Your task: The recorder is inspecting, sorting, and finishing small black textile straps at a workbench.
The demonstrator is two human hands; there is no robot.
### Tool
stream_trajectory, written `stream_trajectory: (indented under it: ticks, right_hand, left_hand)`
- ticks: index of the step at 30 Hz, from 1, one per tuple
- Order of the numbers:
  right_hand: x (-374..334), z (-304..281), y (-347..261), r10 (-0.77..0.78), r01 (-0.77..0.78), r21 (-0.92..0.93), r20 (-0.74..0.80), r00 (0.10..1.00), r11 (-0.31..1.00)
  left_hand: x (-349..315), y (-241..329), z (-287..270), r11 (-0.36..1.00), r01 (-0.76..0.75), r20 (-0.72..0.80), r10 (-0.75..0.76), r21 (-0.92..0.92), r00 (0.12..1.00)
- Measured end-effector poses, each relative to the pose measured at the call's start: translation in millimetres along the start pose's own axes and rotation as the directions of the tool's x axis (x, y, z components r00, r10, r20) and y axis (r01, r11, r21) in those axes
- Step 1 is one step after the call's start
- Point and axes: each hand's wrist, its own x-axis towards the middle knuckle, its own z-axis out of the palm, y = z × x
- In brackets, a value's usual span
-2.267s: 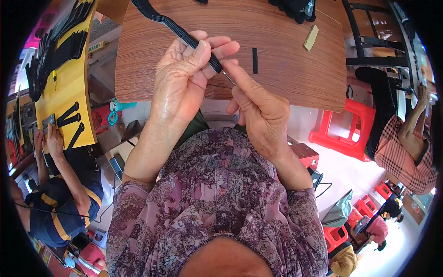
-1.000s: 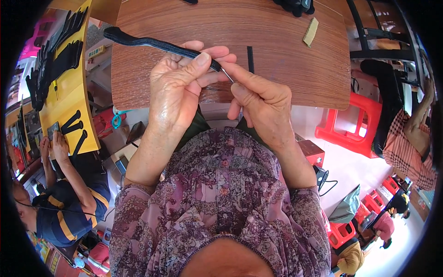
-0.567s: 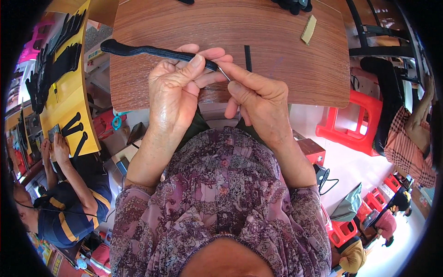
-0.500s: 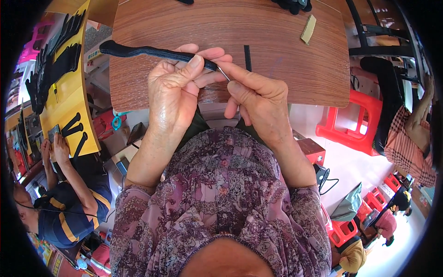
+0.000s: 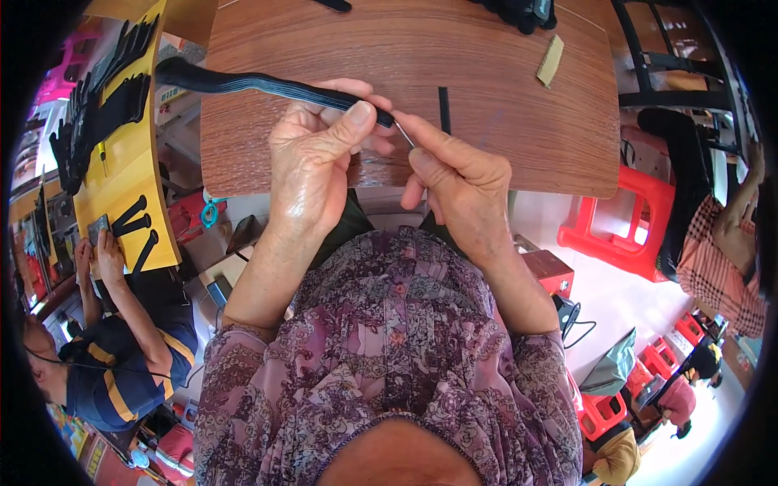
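Note:
Between the thumb and fingers of my left hand (image 5: 312,162) is a long black fabric strip (image 5: 235,83), ribbed along its length. Its wider, rounded far end sticks out to the left, past the edge of the wooden table (image 5: 284,36). My right hand (image 5: 466,174) pinches a thin metal rod (image 5: 404,134) between thumb and forefinger. The rod's tip meets the strip's right end, close to my left fingertips; whether it goes inside cannot be made out. A short, narrow black strip (image 5: 444,109) lies on the table just beyond my right hand.
A tan flat piece (image 5: 550,61) and a black bundle (image 5: 523,12) lie at the table's far right. On the left, a co-worker's hands (image 5: 105,257) are at a yellow table (image 5: 130,182) with black pieces. A red stool (image 5: 620,231) stands right.
The black strip's rounded end has swung further left and up. Both hands keep their grips, with the rod still at the strip's right end. The whole view has shifted slightly.

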Motion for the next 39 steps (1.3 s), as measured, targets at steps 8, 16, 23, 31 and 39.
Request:
stream_trajectory:
  ticks: [8,16,23,31,39]
  right_hand:
    - [0,-4,-7,-0.032,0.035,-0.064,0.041,0.999,0.997]
    - [5,-9,-9,0.057,-0.064,0.084,0.079,0.995,0.994]
    - [4,-11,-10,0.091,-0.096,0.068,0.072,0.993,0.993]
    - [-1,-7,2,-0.116,0.118,-0.149,0.022,0.993,0.982]
    - [-2,-5,2,-0.170,0.172,-0.268,0.031,0.985,0.948]
  left_hand:
    - [3,1,-1,0.991,0.112,-0.032,-0.115,-0.074,0.993]
    - [5,2,-1,0.988,0.125,-0.024,-0.127,-0.088,0.992]
    - [6,3,-4,0.982,0.166,-0.017,-0.168,-0.084,0.986]
    - [3,4,1,0.993,0.105,0.002,-0.105,-0.050,0.994]
    - [-2,3,1,0.998,0.063,-0.001,-0.063,0.009,0.998]
